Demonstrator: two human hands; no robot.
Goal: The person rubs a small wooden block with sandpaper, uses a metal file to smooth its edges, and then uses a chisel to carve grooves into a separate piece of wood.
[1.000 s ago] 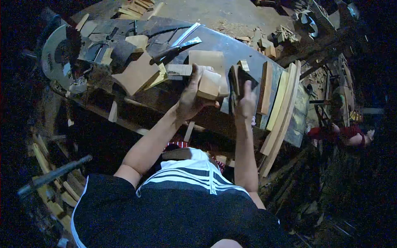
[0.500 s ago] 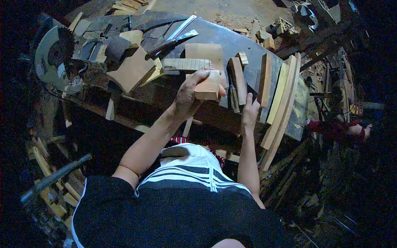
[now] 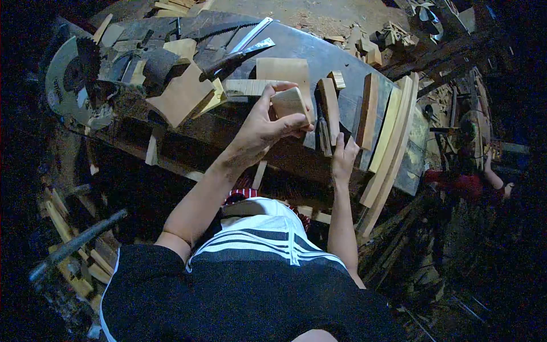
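Observation:
My left hand is closed on a small pale wooden block, its thumb and fingers around the edges, above the near side of the workbench. To the right, my right hand is closed on a dark flat piece whose kind I cannot make out, thumb along it. Between the hands stands a curved wooden piece with a dark tool beside it. Behind the block lie a ridged pale strip and a broad board.
A chisel-like tool and a saw blade lie at the back. Cut wooden shapes and a circular saw are on the left. Long curved strips line the right end. A person in a red sleeve is far right.
My left hand has turned the wooden block, so a different face shows and the thumb now lies along its lower edge. My right hand has shifted slightly down.

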